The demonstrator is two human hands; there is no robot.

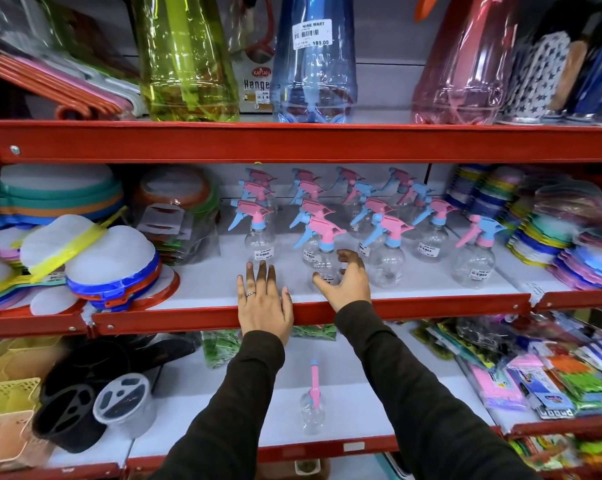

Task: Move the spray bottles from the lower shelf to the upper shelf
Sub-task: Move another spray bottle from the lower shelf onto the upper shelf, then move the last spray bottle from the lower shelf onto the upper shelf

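Several clear spray bottles with pink and blue trigger heads stand in rows on the middle shelf [431, 296]. My right hand [348, 284] cups the front spray bottle [323, 261], thumb at its left base and curled fingers on its right side, while the bottle stands on the shelf. My left hand [263, 301] lies flat and open on the shelf's front, just before another spray bottle [259, 240]. One more spray bottle [312, 407] stands alone on the lower shelf [361, 410], between my forearms.
Stacked round sieves [95, 268] fill the middle shelf's left side and coloured plates [566, 244] its right. The top shelf holds large green [185, 64], blue [313, 74] and pink [465, 74] bottles. Black holders [81, 407] and packets [535, 375] flank the lower shelf.
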